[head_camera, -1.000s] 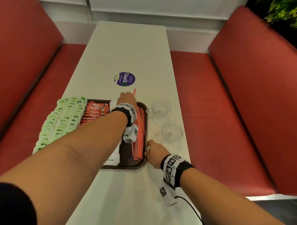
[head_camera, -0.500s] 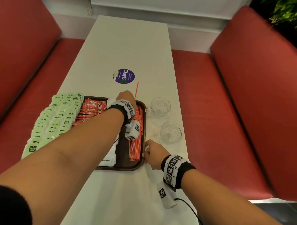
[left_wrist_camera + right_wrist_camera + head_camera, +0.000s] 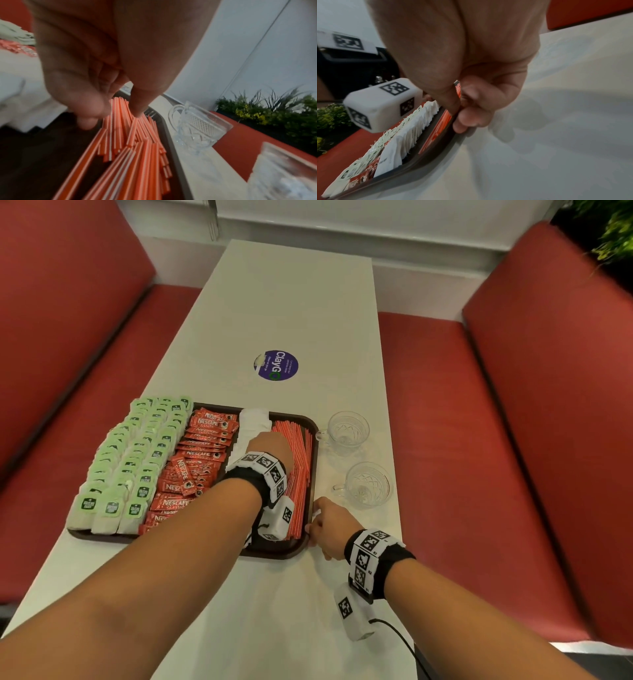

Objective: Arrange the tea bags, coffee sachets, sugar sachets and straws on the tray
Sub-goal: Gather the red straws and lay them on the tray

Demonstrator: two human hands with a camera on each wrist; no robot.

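Observation:
A dark brown tray [image 3: 274, 554] lies on the white table. Left to right it carries green tea bags [image 3: 137, 453], red coffee sachets [image 3: 202, 453], white sugar sachets [image 3: 253, 421] and red-and-white straws [image 3: 301, 460]. My left hand [image 3: 270, 445] hangs over the straws' left side with its fingers curled down. In the left wrist view its thumb and fingers [image 3: 89, 119] close round the far ends of several straws [image 3: 137, 155]. My right hand [image 3: 313, 522] pinches the tray's right front rim [image 3: 426, 165], thumb on top, fingers beneath.
Two empty cut-glass cups [image 3: 347, 431] [image 3: 368, 486] stand on the table just right of the tray. A round purple sticker [image 3: 276, 365] lies beyond it. Red benches [image 3: 479, 440] flank the table. A cable [image 3: 404, 642] trails from my right wrist.
A straw that poked out past the tray's far rim has come back in among the others. My left hand has drawn back toward me. My right hand has stayed on the rim.

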